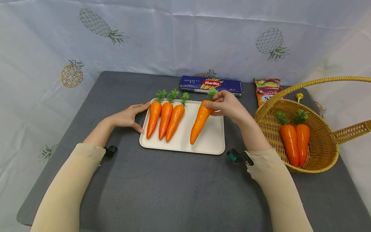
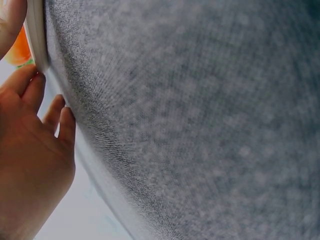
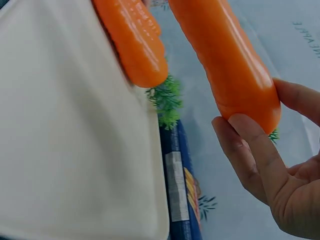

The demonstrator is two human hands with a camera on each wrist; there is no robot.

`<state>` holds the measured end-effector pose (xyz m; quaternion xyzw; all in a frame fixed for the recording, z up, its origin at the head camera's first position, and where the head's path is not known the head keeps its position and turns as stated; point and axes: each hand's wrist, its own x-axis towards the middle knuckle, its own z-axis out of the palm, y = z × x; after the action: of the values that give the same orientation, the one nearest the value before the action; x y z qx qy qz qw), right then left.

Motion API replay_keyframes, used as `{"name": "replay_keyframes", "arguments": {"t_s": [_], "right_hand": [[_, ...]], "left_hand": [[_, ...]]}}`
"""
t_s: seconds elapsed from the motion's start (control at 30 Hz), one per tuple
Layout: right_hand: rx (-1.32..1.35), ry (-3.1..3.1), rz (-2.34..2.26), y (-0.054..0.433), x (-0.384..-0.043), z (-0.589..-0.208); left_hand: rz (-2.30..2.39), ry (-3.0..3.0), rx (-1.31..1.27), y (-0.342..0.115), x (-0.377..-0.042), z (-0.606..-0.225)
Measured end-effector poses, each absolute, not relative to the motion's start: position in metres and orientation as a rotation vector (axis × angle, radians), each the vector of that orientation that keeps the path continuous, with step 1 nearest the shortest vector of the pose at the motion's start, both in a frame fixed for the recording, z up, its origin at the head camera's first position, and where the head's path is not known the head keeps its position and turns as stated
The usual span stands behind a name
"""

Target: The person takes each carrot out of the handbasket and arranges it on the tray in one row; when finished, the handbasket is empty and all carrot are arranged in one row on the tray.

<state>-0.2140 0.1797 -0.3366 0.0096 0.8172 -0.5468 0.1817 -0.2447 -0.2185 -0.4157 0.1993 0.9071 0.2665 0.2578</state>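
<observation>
My right hand (image 1: pixel 229 105) pinches a carrot (image 1: pixel 200 122) near its leafy top, over the right half of a cream tray (image 1: pixel 185 146). In the right wrist view the thumb and fingers hold the thick end of that carrot (image 3: pixel 232 65), which is raised above the tray (image 3: pixel 75 125). Three more carrots lie side by side on the tray's left half: a left one (image 1: pixel 154 117), a middle one (image 1: pixel 166 118) and a right one (image 1: pixel 175 120). At the tray's left edge my left hand (image 1: pixel 128 117) rests with thumb and fingers spread, touching the rim; it grips no carrot.
A wicker basket (image 1: pixel 327 161) with a tall handle stands on the right, holding two carrots (image 1: pixel 295 143). Behind the tray lie a blue spaghetti box (image 1: pixel 211 85) and a red snack bag (image 1: pixel 266 89). A small yellow item (image 1: pixel 299 96) sits behind the basket.
</observation>
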Motion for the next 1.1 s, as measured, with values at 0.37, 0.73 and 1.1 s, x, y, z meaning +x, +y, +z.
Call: {"name": "replay_keyframes", "arguments": {"t_s": [0.37, 0.73, 1.1], "right_hand": [[0.077, 2.249, -1.532, 0.162, -0.230, -0.356], [0.141, 2.235, -1.444, 0.145, -0.241, -0.375], [0.175, 2.235, -1.378, 0.136, -0.249, -0.385]], "left_hand": [[0.726, 2.457, 0.533, -0.218, -0.244, -0.415], [0.724, 2.461, 0.535, -0.217, -0.244, -0.413], [0.718, 2.464, 0.541, -0.217, -0.244, -0.414]]}}
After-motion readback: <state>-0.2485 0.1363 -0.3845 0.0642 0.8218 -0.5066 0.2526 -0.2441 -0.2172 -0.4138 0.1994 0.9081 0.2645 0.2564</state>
